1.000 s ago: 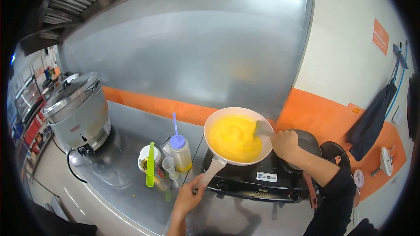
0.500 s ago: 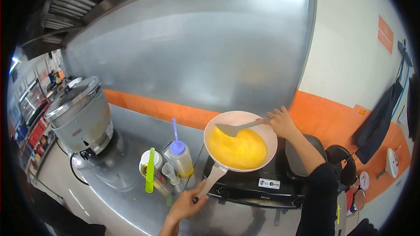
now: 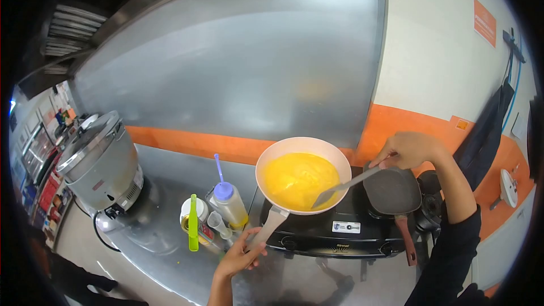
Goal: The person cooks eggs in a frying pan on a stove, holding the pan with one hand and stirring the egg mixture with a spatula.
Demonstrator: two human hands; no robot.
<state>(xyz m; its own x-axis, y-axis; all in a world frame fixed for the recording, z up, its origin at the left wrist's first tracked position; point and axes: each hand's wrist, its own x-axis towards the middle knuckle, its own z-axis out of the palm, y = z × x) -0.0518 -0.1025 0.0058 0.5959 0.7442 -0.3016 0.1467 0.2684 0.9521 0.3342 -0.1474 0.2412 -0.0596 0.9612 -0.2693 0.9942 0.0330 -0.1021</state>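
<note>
My left hand (image 3: 242,255) is closed around the pale handle of a frying pan (image 3: 273,147) on the black gas stove (image 3: 309,239). Yellow liquid egg (image 3: 297,175) covers much of the pan's base. In my right hand (image 3: 409,150) is the handle of a grey spatula (image 3: 354,181). Its blade dips into the egg at the pan's lower right side. Part of the blade's edge is hidden in the egg. Right of the pan, below my right hand, a dark square grill pan (image 3: 392,191) with a brown handle sits on the stove.
Left of the stove stand an oil squeeze bottle (image 3: 230,204) with a purple cap, a small clear cup (image 3: 218,224) and a can (image 3: 190,209) with a bright green utensil (image 3: 194,224) across it. A large rice cooker (image 3: 102,161) occupies the counter's left end.
The spatula has swept from the pan's upper left to its lower right, with my right hand moving right. My left hand keeps hold of the pan handle. The view has shifted slightly.
</note>
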